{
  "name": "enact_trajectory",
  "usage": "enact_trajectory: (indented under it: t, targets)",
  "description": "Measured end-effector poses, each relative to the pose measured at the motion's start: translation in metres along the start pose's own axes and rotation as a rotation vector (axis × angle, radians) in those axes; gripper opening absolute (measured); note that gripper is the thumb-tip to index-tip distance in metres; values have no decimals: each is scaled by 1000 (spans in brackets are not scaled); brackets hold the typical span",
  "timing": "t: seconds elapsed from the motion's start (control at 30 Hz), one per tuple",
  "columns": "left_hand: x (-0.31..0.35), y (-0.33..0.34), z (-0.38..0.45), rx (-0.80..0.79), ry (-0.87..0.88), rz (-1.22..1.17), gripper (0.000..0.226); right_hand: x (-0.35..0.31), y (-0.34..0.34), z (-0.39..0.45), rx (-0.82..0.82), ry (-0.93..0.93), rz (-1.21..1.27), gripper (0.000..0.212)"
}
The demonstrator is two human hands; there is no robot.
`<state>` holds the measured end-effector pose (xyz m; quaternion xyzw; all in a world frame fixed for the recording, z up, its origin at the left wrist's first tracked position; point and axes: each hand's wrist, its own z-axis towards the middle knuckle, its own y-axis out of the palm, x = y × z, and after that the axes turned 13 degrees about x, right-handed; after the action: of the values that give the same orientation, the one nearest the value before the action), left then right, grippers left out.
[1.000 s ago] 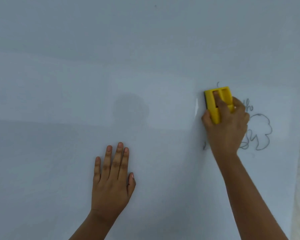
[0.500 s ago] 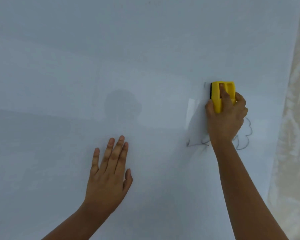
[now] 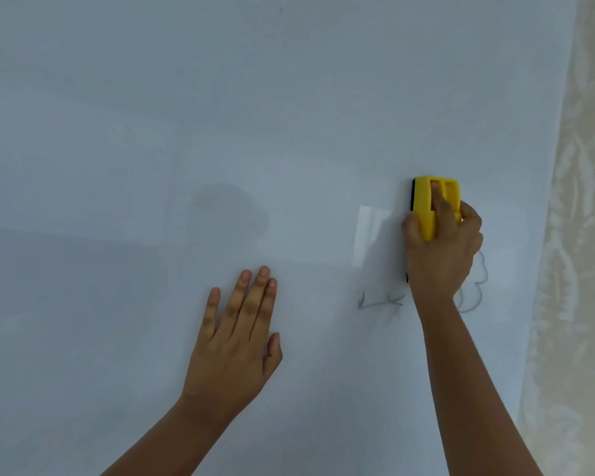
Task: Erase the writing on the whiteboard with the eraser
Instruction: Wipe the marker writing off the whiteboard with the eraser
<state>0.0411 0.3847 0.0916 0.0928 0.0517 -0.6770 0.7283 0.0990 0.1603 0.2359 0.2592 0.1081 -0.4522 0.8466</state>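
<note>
A white whiteboard (image 3: 220, 115) fills almost the whole view. My right hand (image 3: 442, 255) grips a yellow eraser (image 3: 426, 204) with a black felt edge and presses it flat on the board at the right. Grey marker writing (image 3: 380, 302) shows below and left of that hand, and a curly outline (image 3: 476, 286) shows at its right side; the hand hides the rest. My left hand (image 3: 236, 341) lies flat on the board, fingers spread upward, lower centre, holding nothing.
The board's right edge (image 3: 547, 235) runs down the right of the view. Beyond it hangs a cream patterned curtain or wall covering (image 3: 584, 235). A faint shadow (image 3: 227, 211) and a bright reflection (image 3: 370, 235) lie on the board.
The upper letters to the right of the eraser are gone. The eraser has shifted slightly right and up over them. The view has swung, showing more of the curtain. My left hand stays flat.
</note>
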Motion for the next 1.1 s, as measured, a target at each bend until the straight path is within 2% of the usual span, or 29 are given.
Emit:
enact_trajectory:
  t: [0.13, 0.23, 0.3, 0.37, 0.43, 0.57, 0.67, 0.7, 0.8, 0.87, 1.0, 1.1]
  targets:
    - [0, -1, -2, 0, -4, -9, 61, -18, -8, -30, -49, -278, 61, 46]
    - [0, -1, -1, 1, -2, -14, 60, 8, -24, -57, -114, -411, 39, 44]
    - [0, 0, -2, 4, -7, -16, 60, 34, -31, -49, -97, -273, 10, 48]
    - [1, 0, -1, 11, -12, -17, 60, 49, -33, -23, -46, -23, -11, 54]
    - [3, 0, -2, 13, -10, -14, 60, 50, -27, 0, -25, 98, -27, 57]
    - [1, -1, -2, 19, -6, -7, 59, 33, -18, -4, -55, -15, 25, 52]
    - [1, -2, -3, 20, -7, -27, 59, 49, -30, -36, -72, -151, 8, 48]
    - [1, -2, -3, 23, -4, -27, 59, 57, -34, -37, -67, -135, -12, 49]
    - [3, -1, -5, 26, 3, -10, 59, 70, -32, -15, 6, 109, -45, 56]
    - [2, -2, -5, 24, 2, -4, 59, 64, -25, 1, 38, 172, -39, 59]
    - [2, -1, -5, 30, 2, 7, 59, 48, -21, -12, -24, 27, -15, 49]
    - [1, -2, -5, 23, 0, 8, 59, 64, -33, -44, -61, -87, -40, 46]
